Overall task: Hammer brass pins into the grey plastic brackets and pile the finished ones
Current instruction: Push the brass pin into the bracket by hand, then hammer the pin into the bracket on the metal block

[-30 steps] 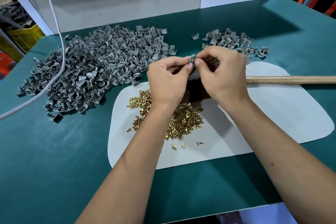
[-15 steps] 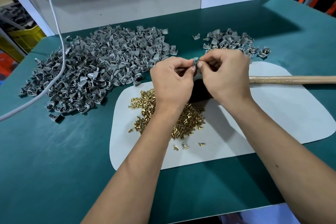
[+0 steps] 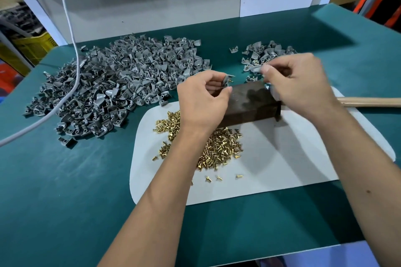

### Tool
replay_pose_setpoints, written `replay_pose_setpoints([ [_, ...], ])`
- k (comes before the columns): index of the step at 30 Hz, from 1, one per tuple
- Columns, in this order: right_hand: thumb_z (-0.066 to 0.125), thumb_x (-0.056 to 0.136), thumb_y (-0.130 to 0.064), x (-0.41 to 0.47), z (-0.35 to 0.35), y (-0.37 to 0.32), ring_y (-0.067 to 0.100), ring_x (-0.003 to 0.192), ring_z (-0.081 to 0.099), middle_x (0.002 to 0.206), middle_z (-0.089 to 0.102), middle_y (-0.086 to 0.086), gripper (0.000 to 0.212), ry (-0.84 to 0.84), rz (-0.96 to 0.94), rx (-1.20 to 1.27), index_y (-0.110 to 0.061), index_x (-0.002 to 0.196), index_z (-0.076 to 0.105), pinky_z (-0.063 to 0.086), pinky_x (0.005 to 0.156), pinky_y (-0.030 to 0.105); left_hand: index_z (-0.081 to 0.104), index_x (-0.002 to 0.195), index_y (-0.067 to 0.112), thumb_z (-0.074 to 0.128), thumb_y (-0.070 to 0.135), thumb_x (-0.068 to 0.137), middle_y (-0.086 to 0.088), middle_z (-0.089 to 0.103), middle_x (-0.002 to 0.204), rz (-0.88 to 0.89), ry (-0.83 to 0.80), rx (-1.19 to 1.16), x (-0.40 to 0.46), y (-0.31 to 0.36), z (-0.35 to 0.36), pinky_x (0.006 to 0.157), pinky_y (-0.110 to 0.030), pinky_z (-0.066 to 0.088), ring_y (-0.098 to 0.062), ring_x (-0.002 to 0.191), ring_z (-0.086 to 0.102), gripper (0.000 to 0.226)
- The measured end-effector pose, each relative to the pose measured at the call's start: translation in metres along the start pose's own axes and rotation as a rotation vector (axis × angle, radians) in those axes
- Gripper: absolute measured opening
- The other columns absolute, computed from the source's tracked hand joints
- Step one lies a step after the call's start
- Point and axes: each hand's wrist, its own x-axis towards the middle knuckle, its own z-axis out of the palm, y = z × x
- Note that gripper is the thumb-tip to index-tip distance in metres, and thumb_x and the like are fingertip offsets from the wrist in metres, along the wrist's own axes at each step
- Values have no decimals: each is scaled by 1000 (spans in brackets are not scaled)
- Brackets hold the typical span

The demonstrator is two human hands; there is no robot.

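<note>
My left hand (image 3: 204, 97) pinches one grey bracket (image 3: 227, 78) with a brass pin stuck in it, just above the left end of a dark metal block (image 3: 249, 102). My right hand (image 3: 299, 84) hovers over the block's right end with fingers curled and thumb against forefinger; motion blur hides whether it holds anything. A large heap of grey brackets (image 3: 121, 84) lies on the left. A small pile of brackets (image 3: 267, 53) sits beyond my right hand. Loose brass pins (image 3: 219, 147) are heaped on the white mat (image 3: 293, 165) under my left wrist.
A hammer lies on the mat, its wooden handle (image 3: 368, 102) running off to the right and its head (image 3: 277, 114) against the block. A white cable (image 3: 71, 34) hangs across the large heap. The green table (image 3: 65, 191) ends near my elbows.
My hands have come apart: the right one pulled away to the right, the left keeps the bracket with the pin. The dark block between them now shows.
</note>
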Motion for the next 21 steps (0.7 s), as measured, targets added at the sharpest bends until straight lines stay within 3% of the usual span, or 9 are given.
replay_pose_setpoints([
  [3, 66, 88, -12, 5, -18, 27, 17, 85, 63, 84, 70, -5, 23, -202, 135, -263, -16, 109, 75, 49, 83, 28, 68, 114, 18, 84, 6, 79, 13, 73, 83, -5, -5, 30, 4, -2, -8, 80, -20, 60, 1, 78, 71, 41],
  [5, 67, 86, -9, 3, -24, 38, 23, 94, 64, 92, 69, -4, 30, -388, 202, -306, -14, 115, 69, 52, 89, 35, 69, 104, 18, 83, 8, 81, 11, 73, 83, 16, -16, 48, 6, -4, -11, 78, -22, 61, 0, 79, 71, 29],
  [7, 70, 84, -11, 0, -25, 43, 24, 95, 65, 96, 69, 0, 29, -472, 183, -315, -15, 113, 67, 53, 88, 38, 74, 94, 20, 79, 12, 84, 12, 73, 84, 65, -58, 96, 6, -5, -12, 79, -23, 60, 0, 81, 70, 13],
  [10, 76, 82, -14, -1, -25, 47, 23, 84, 65, 84, 69, -4, 17, -477, 106, -357, -21, 93, 66, 53, 77, 36, 80, 90, 23, 74, 18, 88, 20, 72, 84, 138, -111, 192, 6, -8, -12, 86, -15, 53, 5, 87, 67, 8],
  [12, 74, 86, -15, -1, -27, 49, 25, 77, 66, 77, 71, 1, 10, -488, 90, -359, -19, 82, 66, 55, 74, 42, 81, 87, 26, 75, 19, 89, 19, 72, 91, 178, -152, 229, 7, -11, -12, 99, -26, 47, 0, 100, 63, 9],
  [16, 64, 94, -13, -2, -34, 50, 36, 80, 63, 81, 70, 14, 11, -479, 43, -428, -8, 85, 67, 53, 74, 47, 81, 89, 31, 76, 19, 89, 12, 73, 107, 138, -224, 189, 8, -15, -12, 110, -41, 40, -14, 119, 56, 12],
  [21, 51, 103, -17, 4, -47, 30, 28, 77, 65, 75, 67, -1, 20, -416, 71, -313, -12, 88, 63, 47, 66, 34, 82, 92, 23, 83, 16, 82, 10, 75, 107, 86, -245, 105, 10, -20, -15, 106, -39, 48, -7, 110, 65, 12],
])
